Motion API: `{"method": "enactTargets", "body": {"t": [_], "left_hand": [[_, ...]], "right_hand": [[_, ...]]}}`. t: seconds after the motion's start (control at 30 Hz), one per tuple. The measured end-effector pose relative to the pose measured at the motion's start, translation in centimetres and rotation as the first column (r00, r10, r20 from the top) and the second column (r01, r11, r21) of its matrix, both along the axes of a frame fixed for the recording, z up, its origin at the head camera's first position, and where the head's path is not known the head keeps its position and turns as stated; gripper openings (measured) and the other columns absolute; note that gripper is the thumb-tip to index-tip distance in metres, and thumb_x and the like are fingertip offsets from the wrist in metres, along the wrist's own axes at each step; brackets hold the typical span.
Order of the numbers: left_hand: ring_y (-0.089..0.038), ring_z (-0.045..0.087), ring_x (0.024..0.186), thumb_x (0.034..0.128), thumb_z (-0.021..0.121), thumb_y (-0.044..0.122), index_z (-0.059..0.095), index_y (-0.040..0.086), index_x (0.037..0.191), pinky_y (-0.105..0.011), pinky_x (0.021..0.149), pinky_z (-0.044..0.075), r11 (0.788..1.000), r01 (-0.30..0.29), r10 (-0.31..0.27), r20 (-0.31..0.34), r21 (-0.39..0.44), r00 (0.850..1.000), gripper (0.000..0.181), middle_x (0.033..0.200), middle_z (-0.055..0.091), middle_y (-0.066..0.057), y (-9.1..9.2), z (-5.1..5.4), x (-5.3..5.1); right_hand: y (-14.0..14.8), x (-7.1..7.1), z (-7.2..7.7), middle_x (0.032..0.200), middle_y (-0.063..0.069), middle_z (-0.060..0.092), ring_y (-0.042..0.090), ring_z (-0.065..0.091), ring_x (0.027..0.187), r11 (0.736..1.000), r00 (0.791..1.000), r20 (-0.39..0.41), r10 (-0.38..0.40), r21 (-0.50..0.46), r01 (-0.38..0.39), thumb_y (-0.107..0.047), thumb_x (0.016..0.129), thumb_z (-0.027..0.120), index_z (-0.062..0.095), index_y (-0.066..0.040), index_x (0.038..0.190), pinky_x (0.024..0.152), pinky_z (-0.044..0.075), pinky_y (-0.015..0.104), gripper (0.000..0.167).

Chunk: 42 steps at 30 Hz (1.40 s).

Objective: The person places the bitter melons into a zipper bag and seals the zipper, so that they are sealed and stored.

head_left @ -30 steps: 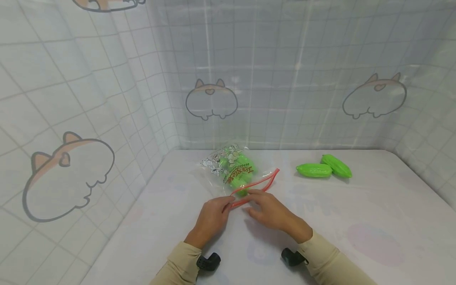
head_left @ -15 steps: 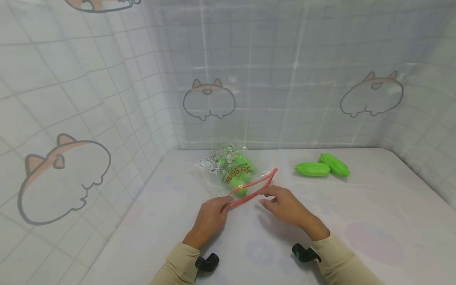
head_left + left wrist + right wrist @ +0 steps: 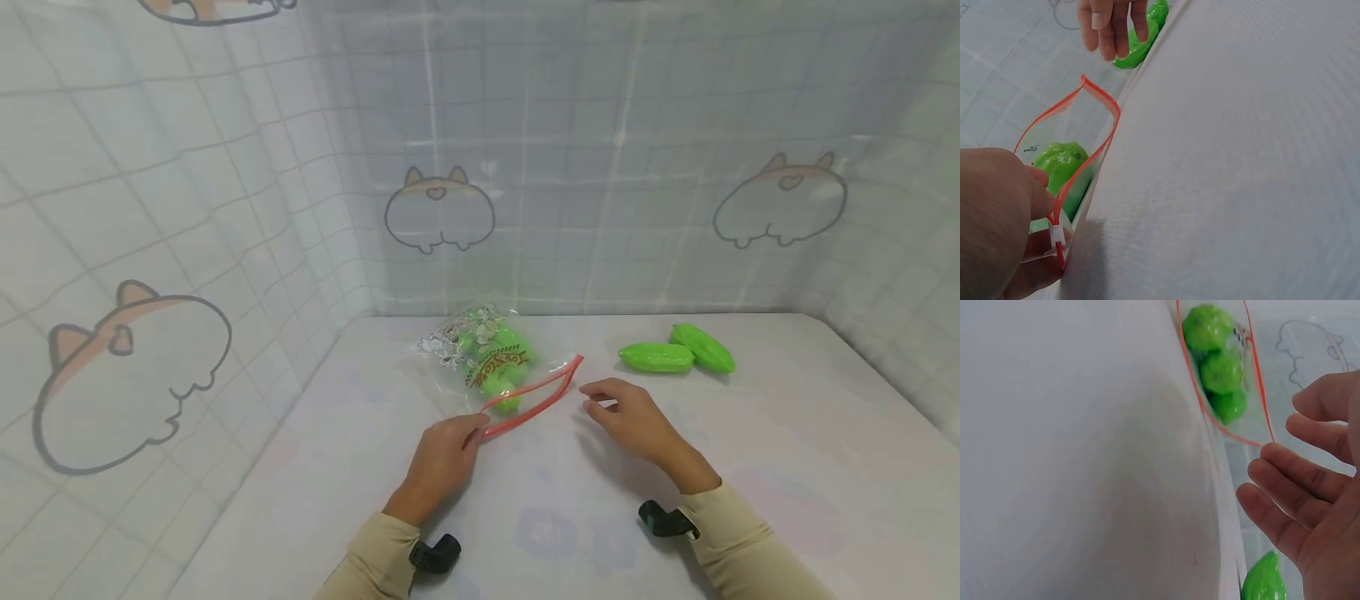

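Observation:
A clear zip bag (image 3: 497, 365) with printed figures and lettering lies on the table, holding several green ridged vegetables (image 3: 1221, 372), perhaps toy bitter melons. Its red-edged mouth (image 3: 1114, 111) gapes toward me. My left hand (image 3: 438, 457) pinches the near-left corner of that mouth, by a white zip slider (image 3: 1057, 236). My right hand (image 3: 633, 419) hovers just right of the bag, apart from it, fingers loosely bent and holding nothing. Beyond it two more green ridged vegetables (image 3: 657, 357) lie touching each other.
The white table (image 3: 375, 467) has faint printed patterns. A grid-patterned curtain (image 3: 600, 167) with animal drawings hangs behind the table and along both sides. A dark device (image 3: 435, 554) is strapped to each wrist over beige sleeves.
My right hand has let go of the bag's red edge and moved right, away from it. My left hand keeps its grip on the corner. The bag's mouth remains parted.

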<state>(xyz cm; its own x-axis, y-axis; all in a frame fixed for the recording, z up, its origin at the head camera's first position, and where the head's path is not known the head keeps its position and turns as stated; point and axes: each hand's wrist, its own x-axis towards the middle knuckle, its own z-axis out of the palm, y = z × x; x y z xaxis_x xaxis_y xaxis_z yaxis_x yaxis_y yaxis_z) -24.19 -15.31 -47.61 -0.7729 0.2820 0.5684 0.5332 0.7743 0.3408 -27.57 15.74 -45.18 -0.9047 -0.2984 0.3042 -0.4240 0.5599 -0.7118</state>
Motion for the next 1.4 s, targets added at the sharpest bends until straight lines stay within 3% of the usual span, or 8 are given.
{"method": "enactTargets", "body": {"t": [0.33, 0.6, 0.93, 1.4], "left_hand": [[-0.017, 0.071, 0.093, 0.0878, 0.076, 0.004, 0.077, 0.008, 0.107, -0.038, 0.08, 0.059, 1.0, 0.005, -0.005, -0.005, 0.003, 1.0, 0.02, 0.102, 0.075, -0.003, 0.0, 0.2, -0.2], [-0.017, 0.071, 0.094, 0.0875, 0.075, 0.003, 0.077, 0.008, 0.108, -0.038, 0.081, 0.059, 1.0, 0.007, -0.007, 0.002, 0.001, 1.0, 0.021, 0.102, 0.075, -0.004, 0.1, 0.2, -0.1], [-0.015, 0.071, 0.092, 0.0879, 0.075, 0.003, 0.078, 0.009, 0.107, -0.037, 0.079, 0.059, 1.0, 0.008, -0.009, -0.005, -0.008, 1.0, 0.02, 0.101, 0.075, -0.003, 0.3, 0.4, 0.0], [-0.015, 0.071, 0.091, 0.0878, 0.075, 0.004, 0.078, 0.01, 0.105, -0.037, 0.078, 0.059, 1.0, 0.001, -0.001, -0.004, -0.003, 1.0, 0.018, 0.099, 0.075, -0.002, 0.1, 0.4, 0.1]], "right_hand": [[2.7, -1.1, 0.9, 0.122, 0.015, 0.068, 0.029, 0.065, 0.109, 0.998, 0.999, -0.022, -0.028, 0.054, 0.03, -0.011, 0.097, 0.066, 0.068, 0.001, 0.123, 0.088, 0.056, 0.045, 0.029], [5.3, -2.0, 1.0, 0.12, 0.019, 0.067, 0.032, 0.065, 0.108, 0.992, 0.986, -0.128, -0.111, 0.045, 0.117, -0.01, 0.097, 0.065, 0.069, 0.001, 0.12, 0.087, 0.055, 0.048, 0.025], [7.9, -2.8, 1.6, 0.119, 0.022, 0.067, 0.037, 0.063, 0.108, 0.977, 0.969, -0.139, -0.202, 0.047, 0.21, -0.008, 0.097, 0.062, 0.067, 0.005, 0.121, 0.088, 0.053, 0.052, 0.028], [8.8, -3.8, 1.6, 0.117, 0.025, 0.064, 0.041, 0.062, 0.105, 0.964, 0.953, -0.231, -0.197, 0.129, 0.231, -0.003, 0.093, 0.063, 0.067, 0.005, 0.12, 0.082, 0.054, 0.055, 0.028]]}}
